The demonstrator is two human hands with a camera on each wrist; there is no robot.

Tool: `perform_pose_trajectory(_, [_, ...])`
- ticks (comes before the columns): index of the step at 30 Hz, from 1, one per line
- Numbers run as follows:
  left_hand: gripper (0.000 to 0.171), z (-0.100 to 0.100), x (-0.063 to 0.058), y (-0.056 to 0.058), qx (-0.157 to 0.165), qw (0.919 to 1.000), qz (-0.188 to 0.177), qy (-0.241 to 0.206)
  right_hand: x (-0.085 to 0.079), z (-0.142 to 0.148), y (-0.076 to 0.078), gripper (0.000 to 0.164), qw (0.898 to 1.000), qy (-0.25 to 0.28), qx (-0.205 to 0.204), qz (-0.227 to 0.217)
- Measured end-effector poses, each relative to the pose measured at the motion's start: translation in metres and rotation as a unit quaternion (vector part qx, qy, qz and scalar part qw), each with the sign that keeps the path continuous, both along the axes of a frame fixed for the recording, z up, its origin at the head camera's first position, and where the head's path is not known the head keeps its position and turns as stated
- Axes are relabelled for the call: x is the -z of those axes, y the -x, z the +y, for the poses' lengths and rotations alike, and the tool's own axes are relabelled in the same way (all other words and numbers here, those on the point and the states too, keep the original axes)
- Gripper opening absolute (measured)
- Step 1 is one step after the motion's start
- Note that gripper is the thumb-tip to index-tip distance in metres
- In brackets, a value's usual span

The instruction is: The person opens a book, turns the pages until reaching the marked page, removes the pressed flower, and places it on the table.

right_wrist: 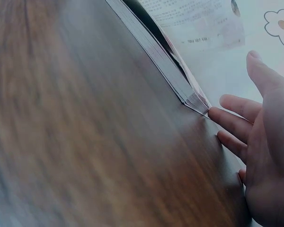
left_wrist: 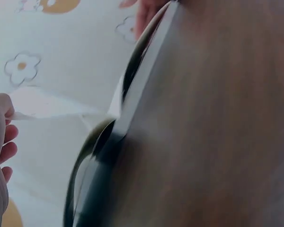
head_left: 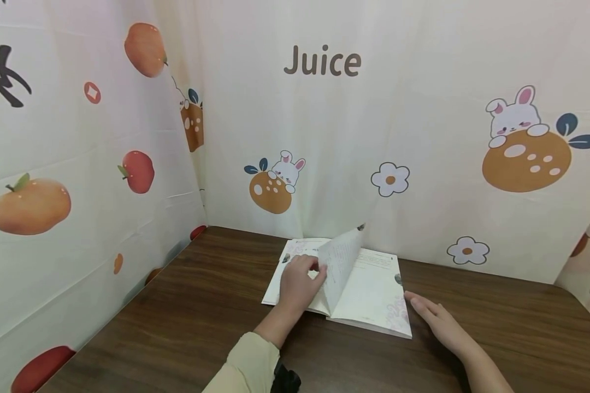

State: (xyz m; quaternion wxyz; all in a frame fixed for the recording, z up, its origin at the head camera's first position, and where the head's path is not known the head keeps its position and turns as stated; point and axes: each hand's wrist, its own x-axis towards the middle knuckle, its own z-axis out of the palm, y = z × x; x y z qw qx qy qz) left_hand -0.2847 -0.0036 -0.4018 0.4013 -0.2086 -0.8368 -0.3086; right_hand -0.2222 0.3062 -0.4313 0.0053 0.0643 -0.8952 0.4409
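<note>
An open book [head_left: 373,295] lies on the brown wooden table, its pages printed with text and pale pink patterns. One page [head_left: 341,262] stands raised near the spine, leaning to the left half. My left hand [head_left: 297,281] pinches that page by its edge between thumb and forefinger, above the left half of the book. In the left wrist view the page stretches from the fingertips of the left hand [left_wrist: 1,146] to the spine. Beside the book's right edge is my right hand [head_left: 440,322], fingers extended; in the right wrist view its fingertips [right_wrist: 213,112] are at the book's corner.
The wooden table [head_left: 177,305] reaches back to a pale curtain [head_left: 334,120] printed with fruit, rabbits, flowers and the word Juice. Another printed curtain [head_left: 93,131] hangs along the left side. A dark device [head_left: 285,377] is strapped at the left wrist.
</note>
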Motion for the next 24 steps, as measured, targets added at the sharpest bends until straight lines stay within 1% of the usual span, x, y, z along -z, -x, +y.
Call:
perform_pose_trajectory(3, [0.011,-0.015,-0.003,0.007,0.000,0.9990,-0.033,-0.032,0.001,0.000,0.000,0.056,1.000,0.000,0.000,-0.002])
perform_pose_trajectory(5, [0.014,-0.027,-0.005,0.012,0.015,0.9954,-0.079,-0.051,0.001,0.000,0.000,0.056,1.000,-0.001,0.000,-0.003])
perform_pose_trajectory(6, [0.014,-0.034,-0.004,0.016,0.024,0.9922,-0.108,-0.057,0.001,0.000,0.000,0.056,1.000,-0.002,0.001,-0.004])
perform_pose_trajectory(7, [0.015,-0.042,-0.003,0.019,0.038,0.9867,-0.143,-0.066,0.001,-0.001,0.000,0.056,1.000,-0.004,0.001,-0.005])
perform_pose_trajectory(8, [0.016,-0.049,-0.002,0.022,0.055,0.9787,-0.182,-0.077,0.001,-0.001,-0.001,0.056,1.000,-0.005,0.001,-0.007])
perform_pose_trajectory(9, [0.016,-0.057,0.000,0.025,0.070,0.9686,-0.222,-0.087,0.001,-0.001,-0.002,0.057,1.000,-0.007,0.002,-0.010])
perform_pose_trajectory(10, [0.016,-0.064,0.002,0.028,0.084,0.9561,-0.263,-0.098,0.001,-0.001,-0.002,0.057,1.000,-0.009,0.003,-0.012])
perform_pose_trajectory(13, [0.018,-0.083,0.008,0.034,0.114,0.9230,-0.352,-0.106,0.000,0.000,-0.003,0.057,1.000,-0.015,0.002,-0.024])
perform_pose_trajectory(14, [0.019,-0.088,0.009,0.035,0.117,0.9148,-0.373,-0.103,0.000,0.000,-0.003,0.057,0.999,-0.016,0.005,-0.028])
perform_pose_trajectory(16, [0.019,-0.098,0.011,0.037,0.125,0.9051,-0.397,-0.088,0.000,0.000,-0.003,0.057,0.999,-0.018,0.009,-0.033])
perform_pose_trajectory(18, [0.020,-0.106,0.012,0.038,0.130,0.8980,-0.414,-0.072,0.000,0.000,-0.002,0.057,0.999,-0.018,0.011,-0.036])
perform_pose_trajectory(24, [0.023,-0.124,0.017,0.039,0.122,0.8775,-0.462,-0.044,0.000,0.000,-0.001,0.058,0.999,-0.019,0.010,-0.038])
